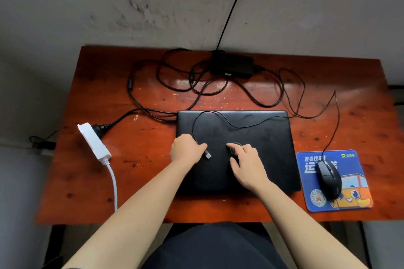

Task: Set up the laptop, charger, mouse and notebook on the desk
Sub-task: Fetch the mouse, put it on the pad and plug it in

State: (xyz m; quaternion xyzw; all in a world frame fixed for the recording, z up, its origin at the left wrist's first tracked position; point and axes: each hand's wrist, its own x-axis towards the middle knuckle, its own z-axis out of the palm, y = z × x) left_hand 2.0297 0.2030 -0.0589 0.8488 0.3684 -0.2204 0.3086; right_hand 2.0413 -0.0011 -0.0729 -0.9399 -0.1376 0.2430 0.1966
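Note:
A closed black laptop (258, 129) lies flat in the middle of the wooden desk (140, 166). My left hand (185, 148) grips the mouse's thin cable just behind its USB plug (208, 155), over the lid. My right hand (248, 165) rests on the lid with spread fingers, its forefinger near the round logo. The black mouse (330, 178) sits on a blue mouse pad (347, 201) to the laptop's right; its cable loops across the lid. The black charger brick (231, 66) lies at the desk's back edge among tangled cables. No notebook is visible.
A white power strip (94, 143) lies on the desk's left side with a black plug in it and a white cord dropping off the front edge. A grey wall rises right behind the desk. A black cable (234, 6) runs up the wall.

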